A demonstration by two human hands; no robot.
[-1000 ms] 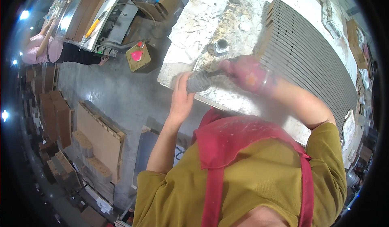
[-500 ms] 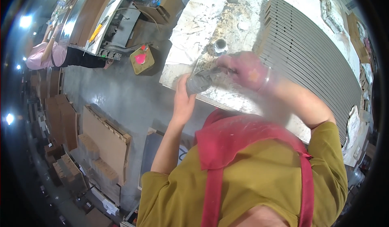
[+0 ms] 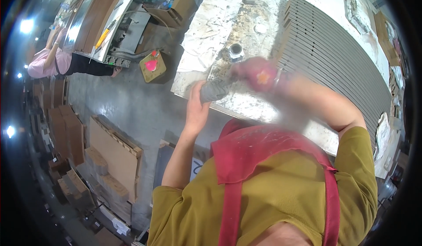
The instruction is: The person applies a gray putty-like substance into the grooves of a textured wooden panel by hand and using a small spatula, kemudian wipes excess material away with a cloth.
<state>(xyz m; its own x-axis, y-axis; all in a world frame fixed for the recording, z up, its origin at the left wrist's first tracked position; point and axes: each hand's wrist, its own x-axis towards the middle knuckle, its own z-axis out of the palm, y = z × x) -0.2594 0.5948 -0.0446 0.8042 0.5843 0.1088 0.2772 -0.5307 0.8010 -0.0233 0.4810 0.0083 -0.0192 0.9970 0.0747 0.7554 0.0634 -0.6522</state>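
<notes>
In the head view, the left hand [image 3: 196, 103] is at the middle of the frame, its bare fingers curled round the near side of a grey bundle [image 3: 214, 90]; whether that is a cup or a wrapped lump I cannot tell. It sits close to the front edge of the white table [image 3: 257, 105], so a loosened grip could let it tip over that edge to the floor [image 3: 110, 96] in the left half of the frame. Right of it, the right hand [image 3: 260, 74], in a pinkish-red glove with a flower patch, is badly blurred; I cannot tell whether its fingers pinch anything or are pressed together. The small jar [image 3: 236, 52] stands just above that hand, upper middle of the frame, its dark mouth uncovered, so a careless knock from the glove might topple it. A wide swing of the right forearm could nudge the long row of grey strips [image 3: 340, 66], upper right, out of line, and a spill could stain the white cloth [image 3: 211, 28], upper middle.
</notes>
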